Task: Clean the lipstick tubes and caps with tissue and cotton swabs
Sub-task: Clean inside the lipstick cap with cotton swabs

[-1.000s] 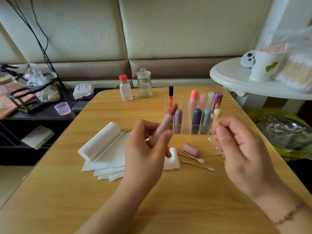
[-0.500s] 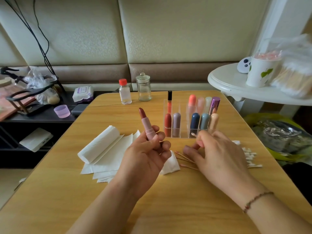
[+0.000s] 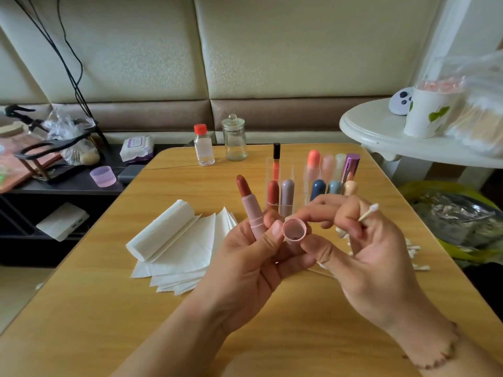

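My left hand (image 3: 245,268) grips a pink lipstick tube (image 3: 251,213) upright, its dark red bullet exposed at the top. Just right of it is the matching pink cap (image 3: 294,230), open end facing me. The cap is pinched between the thumb and forefinger of my right hand (image 3: 375,262), and my left thumb touches its side. A cotton swab (image 3: 368,213) sticks out up and to the right from my right hand's curled fingers. White tissues (image 3: 177,240) lie fanned on the wooden table (image 3: 81,322) to the left.
A clear organizer (image 3: 296,170) with several lipsticks stands behind my hands. Loose swabs (image 3: 413,251) lie at the right edge. A small bottle (image 3: 203,145) and a glass jar (image 3: 234,138) stand at the back. A white side table (image 3: 381,137) carries a paper cup (image 3: 427,112).
My right hand came up off the table with the pink cap and a swab and met my left hand. The lipstick tube stays upright in my left hand.
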`<state>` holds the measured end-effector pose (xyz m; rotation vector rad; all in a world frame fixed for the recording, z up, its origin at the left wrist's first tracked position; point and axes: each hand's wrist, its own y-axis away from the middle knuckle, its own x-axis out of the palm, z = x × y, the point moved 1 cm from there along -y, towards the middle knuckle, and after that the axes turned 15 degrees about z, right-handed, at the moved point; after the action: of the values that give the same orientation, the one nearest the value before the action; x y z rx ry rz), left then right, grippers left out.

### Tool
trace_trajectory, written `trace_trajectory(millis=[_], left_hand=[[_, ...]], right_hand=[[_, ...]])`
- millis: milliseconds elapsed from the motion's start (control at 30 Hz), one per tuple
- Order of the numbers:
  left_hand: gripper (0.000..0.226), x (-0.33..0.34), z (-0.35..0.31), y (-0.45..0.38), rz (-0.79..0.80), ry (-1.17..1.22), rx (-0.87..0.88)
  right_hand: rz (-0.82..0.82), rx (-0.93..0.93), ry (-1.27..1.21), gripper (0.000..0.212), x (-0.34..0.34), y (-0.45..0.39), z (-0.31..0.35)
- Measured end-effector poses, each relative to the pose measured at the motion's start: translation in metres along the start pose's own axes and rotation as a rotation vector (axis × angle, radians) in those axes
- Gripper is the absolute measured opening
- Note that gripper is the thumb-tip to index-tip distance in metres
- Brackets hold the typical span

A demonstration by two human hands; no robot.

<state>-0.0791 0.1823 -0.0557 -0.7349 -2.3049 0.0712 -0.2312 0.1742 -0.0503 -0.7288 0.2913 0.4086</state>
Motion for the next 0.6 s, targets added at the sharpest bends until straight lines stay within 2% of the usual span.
trace_trajectory(millis=[67, 167, 233, 367, 533, 600], left_hand=[[0.007, 0.002, 0.0, 0.0, -0.045, 0.023, -0.016], [0.015, 0.003, -0.003, 0.0, -0.146, 0.071, -0.04], [0.019, 0.003, -0.005, -0.001, -0.178, 0.108, -0.041], [0.021, 0.0, -0.005, -0.002, -0.229, 0.067, -0.111], [0.025, -0.001, -0.008, -0.002, -0.25, -0.029, -0.172], [0.026, -0.002, -0.008, -0.002, -0.249, -0.037, -0.199]], right_hand=[[-0.018, 0.017, 0.031, 0.04, -0.003, 0.003, 0.0], [-0.019, 0.159, -0.102, 0.03, -0.018, 0.0, 0.001], [0.021, 0.289, -0.137, 0.037, -0.029, 0.001, 0.0], [0.066, 0.18, 0.15, 0.027, -0.034, 0.006, 0.005], [-0.006, 0.025, 0.319, 0.011, -0.034, 0.008, 0.004], [-0.016, 0.003, 0.367, 0.014, -0.035, 0.008, 0.003]])
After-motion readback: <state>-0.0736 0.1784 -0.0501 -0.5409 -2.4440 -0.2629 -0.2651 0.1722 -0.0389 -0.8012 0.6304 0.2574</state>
